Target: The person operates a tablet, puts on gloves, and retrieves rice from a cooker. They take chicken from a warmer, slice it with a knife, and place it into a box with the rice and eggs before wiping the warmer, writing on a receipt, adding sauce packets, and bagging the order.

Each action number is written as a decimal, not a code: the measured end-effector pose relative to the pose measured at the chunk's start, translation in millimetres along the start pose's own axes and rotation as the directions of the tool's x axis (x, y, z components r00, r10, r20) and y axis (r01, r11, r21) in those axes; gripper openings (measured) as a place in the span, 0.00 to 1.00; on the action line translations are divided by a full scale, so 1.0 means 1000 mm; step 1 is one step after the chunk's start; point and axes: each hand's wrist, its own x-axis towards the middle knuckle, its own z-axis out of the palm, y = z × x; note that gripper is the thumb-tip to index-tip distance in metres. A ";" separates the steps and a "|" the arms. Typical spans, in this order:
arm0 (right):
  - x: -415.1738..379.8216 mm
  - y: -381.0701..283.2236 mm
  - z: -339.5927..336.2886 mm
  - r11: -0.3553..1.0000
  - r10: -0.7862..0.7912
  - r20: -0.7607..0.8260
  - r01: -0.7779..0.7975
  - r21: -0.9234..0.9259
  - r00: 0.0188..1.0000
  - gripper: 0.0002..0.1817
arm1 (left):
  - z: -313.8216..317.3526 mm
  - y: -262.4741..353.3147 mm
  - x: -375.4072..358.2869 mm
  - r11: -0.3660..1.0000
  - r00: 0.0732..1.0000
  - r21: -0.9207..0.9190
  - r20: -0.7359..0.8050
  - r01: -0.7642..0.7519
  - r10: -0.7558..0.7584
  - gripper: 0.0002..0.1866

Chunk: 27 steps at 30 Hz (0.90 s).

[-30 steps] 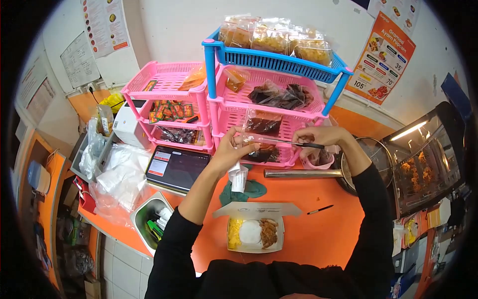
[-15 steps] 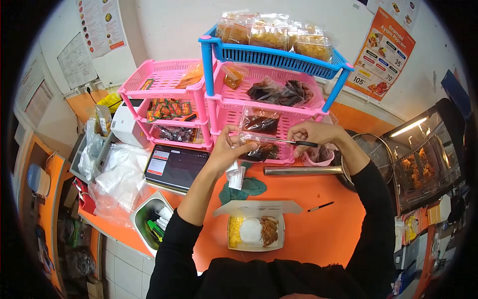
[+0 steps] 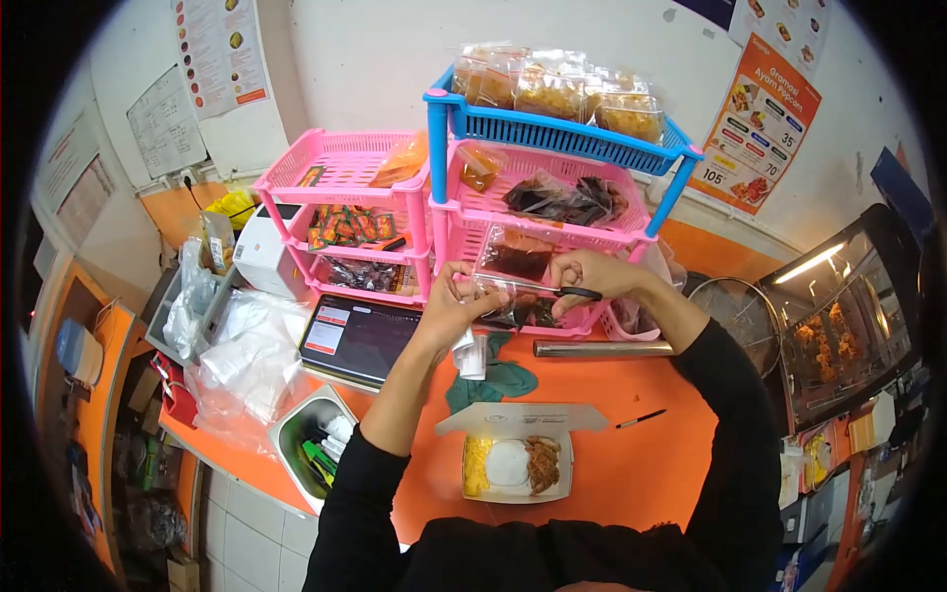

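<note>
My left hand (image 3: 452,308) is closed, thumb and fingers pinching a clear plastic sauce packet (image 3: 517,255) filled with dark brown sauce. A printed white paper slip (image 3: 474,357) hangs below the same hand. My right hand (image 3: 592,276) grips scissors (image 3: 580,293) by their black handles, with the blades pointing left across the packet's lower part, close to my left fingertips. Below on the orange table (image 3: 631,474) is an opened meal box (image 3: 518,498) holding white rice (image 3: 508,463), yellow egg-like pieces (image 3: 477,464) and brown fried pieces (image 3: 543,464).
Pink basket shelves (image 3: 340,178) and a blue-topped rack (image 3: 562,128) with bagged food stand behind my hands. A tablet (image 3: 357,340) and a metal bin (image 3: 321,444) are left. A green cloth (image 3: 503,383), metal tube (image 3: 602,348) and pen (image 3: 641,418) lie on the table.
My right hand has moved left, bringing the scissors further across the packet toward my left hand. The whole view has shifted slightly, with the surroundings appearing lower and further right.
</note>
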 end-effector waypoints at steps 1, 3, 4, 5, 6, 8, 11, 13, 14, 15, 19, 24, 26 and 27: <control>0.000 0.001 0.001 1.000 -0.007 -0.021 0.007 -0.010 1.000 0.17 | 0.001 0.001 -0.002 1.000 1.000 -0.023 -0.001 0.003 -0.003 0.29; 0.006 -0.004 0.000 0.987 0.065 0.013 -0.062 -0.151 0.998 0.17 | 0.004 -0.003 -0.003 1.000 1.000 0.017 0.013 0.001 -0.002 0.28; 0.008 -0.005 0.001 0.949 0.143 0.036 -0.127 -0.288 0.989 0.19 | 0.007 -0.005 -0.004 0.998 1.000 0.059 0.026 0.004 -0.005 0.27; 0.008 -0.010 0.005 0.950 0.143 0.033 -0.128 -0.286 0.989 0.19 | 0.011 -0.003 -0.006 1.000 0.998 -0.001 0.063 0.009 -0.009 0.29; 0.007 -0.017 0.012 0.977 0.068 0.004 -0.065 -0.202 0.998 0.17 | 0.010 -0.006 -0.005 1.000 0.998 0.001 0.067 0.009 -0.009 0.29; 0.004 -0.019 0.017 0.992 -0.009 -0.035 0.005 -0.125 0.999 0.16 | 0.007 -0.012 -0.003 1.000 0.999 -0.022 0.037 0.022 -0.021 0.29; 0.011 0.000 0.013 0.978 -0.003 -0.104 -0.018 -0.207 0.995 0.15 | 0.008 -0.010 -0.013 0.994 0.999 0.106 0.046 0.001 -0.006 0.27; 0.023 0.022 0.008 0.980 -0.084 -0.034 0.077 -0.181 0.996 0.22 | 0.009 -0.012 -0.016 0.998 0.998 0.067 0.068 0.006 -0.010 0.28; 0.019 0.012 0.013 0.980 -0.088 -0.034 0.081 -0.182 0.996 0.22 | 0.009 -0.013 -0.017 1.000 0.996 0.029 0.092 0.009 -0.012 0.29; 0.013 -0.008 0.022 0.987 -0.127 -0.068 0.119 -0.109 0.990 0.25 | 0.007 -0.012 -0.019 1.000 0.998 0.017 0.059 0.017 -0.018 0.29; 0.001 -0.045 0.024 0.950 -0.254 -0.305 0.296 0.100 0.918 0.24 | -0.001 0.016 -0.048 0.997 0.993 0.079 -0.111 -0.025 0.034 0.24; -0.004 -0.051 0.003 0.989 -0.084 -0.295 0.116 0.093 0.952 0.21 | -0.028 0.035 -0.093 0.994 0.960 0.019 -0.258 -0.107 0.108 0.25; -0.006 -0.049 0.009 0.873 -0.131 -0.305 0.256 0.415 0.943 0.20 | -0.041 0.039 -0.111 0.988 0.932 0.028 -0.329 -0.154 0.154 0.26; 0.002 -0.043 0.008 0.751 -0.090 -0.382 0.315 0.581 0.920 0.20 | -0.046 0.042 -0.120 0.988 0.921 0.009 -0.361 -0.156 0.149 0.26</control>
